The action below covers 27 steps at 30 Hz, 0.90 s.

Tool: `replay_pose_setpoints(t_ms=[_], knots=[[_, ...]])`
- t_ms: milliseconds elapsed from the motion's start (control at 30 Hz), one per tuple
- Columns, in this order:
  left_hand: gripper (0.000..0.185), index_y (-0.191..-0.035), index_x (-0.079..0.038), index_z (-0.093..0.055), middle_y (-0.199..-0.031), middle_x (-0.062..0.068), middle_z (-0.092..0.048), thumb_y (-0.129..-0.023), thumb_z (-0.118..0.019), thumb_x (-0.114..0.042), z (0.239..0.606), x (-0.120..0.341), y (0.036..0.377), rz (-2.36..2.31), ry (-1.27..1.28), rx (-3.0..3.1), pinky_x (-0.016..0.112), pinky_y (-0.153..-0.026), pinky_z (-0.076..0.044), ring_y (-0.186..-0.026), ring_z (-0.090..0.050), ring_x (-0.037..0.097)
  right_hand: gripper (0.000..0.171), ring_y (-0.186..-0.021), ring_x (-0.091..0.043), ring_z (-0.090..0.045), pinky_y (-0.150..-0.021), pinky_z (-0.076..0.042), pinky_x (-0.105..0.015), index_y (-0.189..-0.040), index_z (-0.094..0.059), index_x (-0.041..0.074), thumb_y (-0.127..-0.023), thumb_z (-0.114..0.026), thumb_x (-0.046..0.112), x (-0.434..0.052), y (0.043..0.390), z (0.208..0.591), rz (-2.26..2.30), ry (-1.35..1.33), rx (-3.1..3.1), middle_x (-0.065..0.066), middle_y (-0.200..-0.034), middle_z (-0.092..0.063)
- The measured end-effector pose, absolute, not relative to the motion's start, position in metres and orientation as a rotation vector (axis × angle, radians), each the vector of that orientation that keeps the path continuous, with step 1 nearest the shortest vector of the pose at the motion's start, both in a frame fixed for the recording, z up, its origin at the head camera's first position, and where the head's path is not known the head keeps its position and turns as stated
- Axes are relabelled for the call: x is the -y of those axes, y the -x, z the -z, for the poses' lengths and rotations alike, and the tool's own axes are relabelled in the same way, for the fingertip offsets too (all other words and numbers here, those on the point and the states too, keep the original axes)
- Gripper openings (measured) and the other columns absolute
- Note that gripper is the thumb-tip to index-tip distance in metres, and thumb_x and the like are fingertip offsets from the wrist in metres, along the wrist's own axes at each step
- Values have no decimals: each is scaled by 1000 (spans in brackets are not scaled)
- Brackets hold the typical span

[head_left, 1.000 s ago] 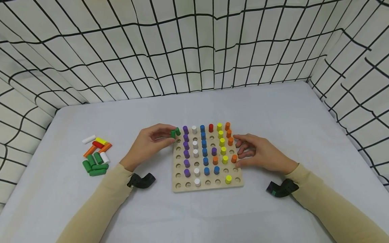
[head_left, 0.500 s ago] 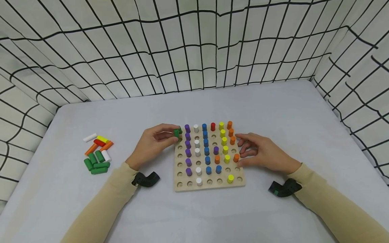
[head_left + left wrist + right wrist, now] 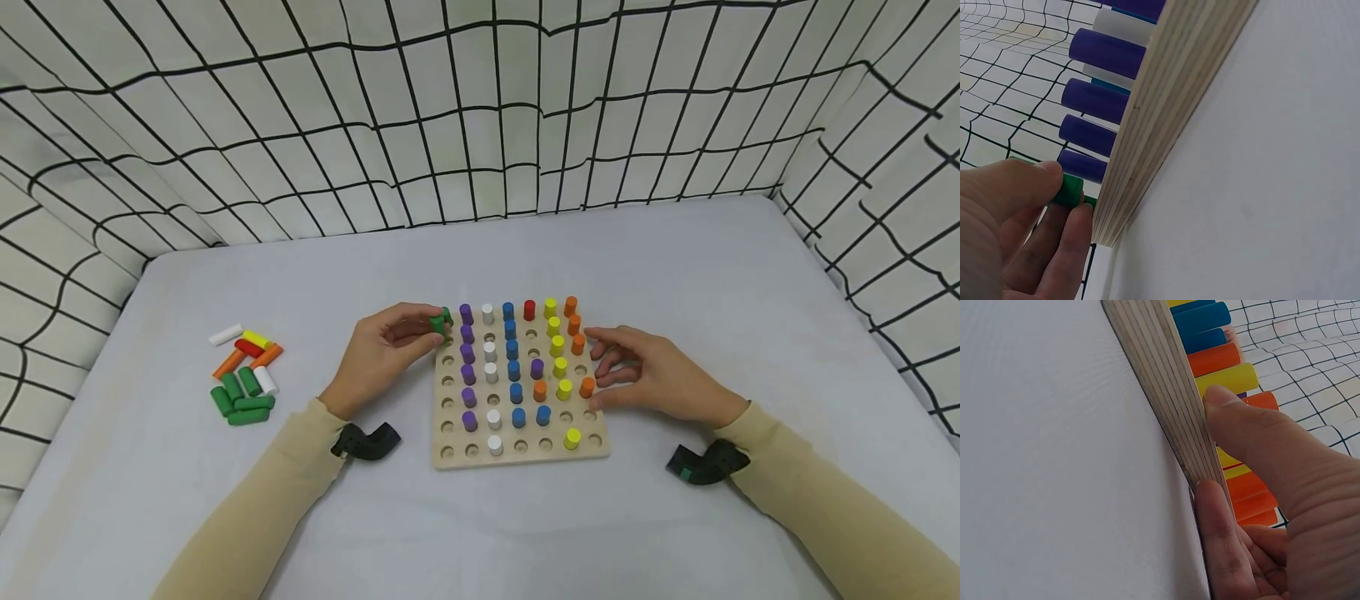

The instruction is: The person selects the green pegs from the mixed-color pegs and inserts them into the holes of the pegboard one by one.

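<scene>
A wooden peg board (image 3: 525,454) lies on the table with purple, white, blue, yellow, orange and red pegs standing in it. My left hand (image 3: 431,328) pinches a green peg (image 3: 438,322) between thumb and fingers at the board's far left corner. In the left wrist view the green peg (image 3: 1070,190) sits just beside the board's edge (image 3: 1166,94), next to the purple pegs (image 3: 1094,100). My right hand (image 3: 600,377) rests against the board's right side. Its thumb (image 3: 1254,428) lies on the top beside the orange pegs (image 3: 1213,358), and a finger (image 3: 1219,544) lies along the edge (image 3: 1154,381).
A pile of loose pegs (image 3: 243,379), green, white, red, yellow and orange, lies at the left of the grey table (image 3: 675,267). Cloth walls (image 3: 480,108) with a black grid close in the back and both sides. Several holes in the board's front rows hold no peg.
The left hand has brought the green peg slightly closer to the board's far left corner. The right hand has stayed at the board's right edge.
</scene>
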<state>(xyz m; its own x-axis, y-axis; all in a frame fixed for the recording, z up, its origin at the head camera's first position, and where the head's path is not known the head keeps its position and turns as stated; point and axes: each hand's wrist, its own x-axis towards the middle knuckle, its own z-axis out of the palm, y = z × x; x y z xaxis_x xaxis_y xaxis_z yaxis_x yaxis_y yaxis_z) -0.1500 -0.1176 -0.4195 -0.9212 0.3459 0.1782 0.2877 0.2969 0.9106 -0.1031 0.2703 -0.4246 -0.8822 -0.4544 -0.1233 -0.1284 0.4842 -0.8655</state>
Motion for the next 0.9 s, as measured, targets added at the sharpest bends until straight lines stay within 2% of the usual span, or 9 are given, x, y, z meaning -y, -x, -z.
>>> replay_pose_setpoints(t_ms=[467,900], knots=[[34,-123,-3,-69,-125,18,-72,-90,-78,-2,423,114,150,-1751,-644,-2460,19,-98,-59,-109,-69,-4,91,-103,-12,-68,-92,-62,-20,-154,-44,5,-79,-91,27,-271,104,424,1376,486,-2390,-9,-125,-59],[32,-122,-4,-70,-126,16,-72,-91,-77,-3,425,114,149,-1707,-623,-2486,18,-97,-59,-106,-69,-5,90,-104,-15,-68,-93,-62,-21,-154,-43,5,-80,-91,26,-270,103,423,1374,477,-2381,-11,-125,-59]])
